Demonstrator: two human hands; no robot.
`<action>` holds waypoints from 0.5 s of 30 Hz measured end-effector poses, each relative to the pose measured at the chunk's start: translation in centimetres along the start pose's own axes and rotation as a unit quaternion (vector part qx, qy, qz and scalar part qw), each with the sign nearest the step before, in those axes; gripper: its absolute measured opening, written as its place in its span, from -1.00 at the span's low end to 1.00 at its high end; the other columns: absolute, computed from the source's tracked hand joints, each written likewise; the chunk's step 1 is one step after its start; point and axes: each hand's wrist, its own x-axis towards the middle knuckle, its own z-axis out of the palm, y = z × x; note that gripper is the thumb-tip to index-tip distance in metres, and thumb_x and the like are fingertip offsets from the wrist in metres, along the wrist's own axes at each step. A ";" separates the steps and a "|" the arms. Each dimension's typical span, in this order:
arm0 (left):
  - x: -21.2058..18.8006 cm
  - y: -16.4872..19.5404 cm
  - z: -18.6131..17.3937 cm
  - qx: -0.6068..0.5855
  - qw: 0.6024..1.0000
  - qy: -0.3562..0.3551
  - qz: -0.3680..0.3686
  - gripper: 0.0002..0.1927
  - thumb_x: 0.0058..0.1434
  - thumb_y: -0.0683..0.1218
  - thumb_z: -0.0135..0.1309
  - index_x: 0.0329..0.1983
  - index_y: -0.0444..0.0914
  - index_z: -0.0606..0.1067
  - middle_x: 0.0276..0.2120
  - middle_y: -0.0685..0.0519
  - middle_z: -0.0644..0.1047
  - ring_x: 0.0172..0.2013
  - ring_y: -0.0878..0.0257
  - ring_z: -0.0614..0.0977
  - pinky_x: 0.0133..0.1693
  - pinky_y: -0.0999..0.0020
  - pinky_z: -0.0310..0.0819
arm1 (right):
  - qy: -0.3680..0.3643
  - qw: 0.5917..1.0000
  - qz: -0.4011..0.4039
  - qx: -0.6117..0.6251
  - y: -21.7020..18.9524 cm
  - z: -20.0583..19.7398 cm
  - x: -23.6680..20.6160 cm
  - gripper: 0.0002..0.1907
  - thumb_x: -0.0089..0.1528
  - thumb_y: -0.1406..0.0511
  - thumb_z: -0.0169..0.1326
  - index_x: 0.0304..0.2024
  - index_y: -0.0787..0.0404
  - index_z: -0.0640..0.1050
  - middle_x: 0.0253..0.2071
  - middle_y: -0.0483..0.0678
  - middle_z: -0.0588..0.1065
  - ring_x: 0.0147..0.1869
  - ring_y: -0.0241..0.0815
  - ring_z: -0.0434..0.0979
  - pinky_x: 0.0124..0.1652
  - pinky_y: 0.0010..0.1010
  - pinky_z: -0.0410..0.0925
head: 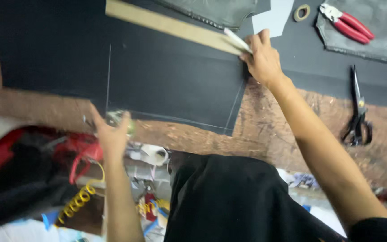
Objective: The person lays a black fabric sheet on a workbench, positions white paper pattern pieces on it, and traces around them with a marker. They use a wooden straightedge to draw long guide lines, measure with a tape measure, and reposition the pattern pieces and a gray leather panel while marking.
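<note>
Noted on the worn counter [265, 134]: black scissors [357, 112], red-handled pliers [346, 21], a tape roll [301, 12] and a yellow coiled cord [78, 200] below.

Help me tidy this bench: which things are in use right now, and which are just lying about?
In use: black sheet with chalk lines, wooden ruler, white marker in right hand, left hand at the sheet's near edge.

Lying about: red pliers, black scissors, tape roll.

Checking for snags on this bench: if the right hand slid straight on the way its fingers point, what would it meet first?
The right hand, gripping a white marking stick, points up-left along the long wooden ruler. It would probably ride onto that ruler first, lying on the black sheet; depth is unclear.
</note>
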 end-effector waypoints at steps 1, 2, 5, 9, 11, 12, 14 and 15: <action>2.1 -0.4 -0.5 0.031 0.999 -0.001 0.010 0.11 0.25 0.04 0.35 0.61 -0.31 -0.11 0.53 -0.35 0.11 0.51 -0.16 0.19 0.46 0.12 0.06 | -0.015 1.000 -0.008 -0.002 -0.3 -0.2 -0.8 -0.57 0.27 0.31 0.25 0.13 0.21 0.41 0.08 0.21 0.32 -0.04 0.34 0.48 -0.16 0.07 0.38; 4.5 -0.7 -1.0 0.067 0.998 -0.014 -0.015 0.11 0.21 0.06 0.35 0.62 -0.26 -0.10 0.48 -0.33 0.17 0.46 -0.17 0.25 0.42 0.09 0.13 | -0.031 0.999 -0.022 -0.003 -0.8 -0.4 -1.1 -0.60 0.30 0.32 0.23 0.13 0.22 0.41 0.07 0.20 0.32 -0.04 0.34 0.47 -0.18 0.06 0.37; 12.0 -1.1 -2.7 0.161 0.982 -0.053 -0.081 0.12 0.15 0.11 0.32 0.63 -0.10 -0.09 0.34 -0.27 0.31 0.30 -0.22 0.42 0.27 -0.03 0.30 | -0.065 0.998 -0.018 -0.020 -2.7 -0.5 -3.3 -0.62 0.32 0.33 0.16 0.17 0.17 0.43 0.03 0.13 0.34 -0.03 0.26 0.49 -0.15 0.00 0.41; 18.6 -1.8 -4.3 0.227 0.969 -0.057 -0.079 0.06 0.13 0.10 0.30 0.60 -0.02 -0.04 0.26 -0.24 0.33 0.20 -0.27 0.46 0.10 -0.19 0.43 | -0.057 0.998 0.027 -0.015 -5.1 0.1 -4.2 -0.61 0.28 0.35 0.17 0.16 0.16 0.46 0.07 0.09 0.37 -0.03 0.25 0.50 -0.16 -0.02 0.41; 20.5 -2.1 -4.1 0.251 0.965 -0.060 -0.051 0.05 0.12 0.08 0.31 0.60 -0.01 0.00 0.26 -0.22 0.33 0.25 -0.25 0.42 0.13 -0.28 0.38 | -0.039 0.998 0.050 -0.011 -5.9 0.8 -4.1 -0.60 0.32 0.32 0.19 0.19 0.20 0.44 0.08 0.10 0.37 -0.05 0.26 0.50 -0.14 -0.01 0.40; 21.2 -2.4 -4.0 0.263 0.962 -0.066 -0.042 0.03 0.14 0.07 0.30 0.61 0.00 0.03 0.28 -0.21 0.33 0.28 -0.24 0.39 0.18 -0.35 0.31 | -0.036 0.997 0.061 -0.011 -6.4 1.3 -4.4 -0.59 0.30 0.31 0.19 0.18 0.20 0.44 0.07 0.11 0.36 -0.07 0.25 0.50 -0.15 -0.01 0.40; 22.3 -2.9 -2.9 0.291 0.955 -0.043 0.043 -0.02 0.14 0.08 0.33 0.58 -0.03 0.11 0.31 -0.25 0.30 0.33 -0.28 0.29 0.20 -0.45 0.13 | -0.026 0.996 0.079 -0.014 -6.9 2.3 -4.5 -0.59 0.27 0.31 0.20 0.16 0.20 0.44 0.07 0.13 0.35 -0.09 0.25 0.51 -0.17 -0.02 0.41; 22.2 -3.4 -2.4 0.307 0.944 -0.015 0.118 -0.05 0.13 0.10 0.36 0.54 -0.08 0.17 0.32 -0.30 0.27 0.34 -0.32 0.21 0.18 -0.50 0.02 | -0.010 0.997 0.068 -0.020 -7.0 2.7 -4.2 -0.58 0.27 0.32 0.21 0.16 0.20 0.44 0.08 0.13 0.35 -0.07 0.26 0.50 -0.16 -0.02 0.40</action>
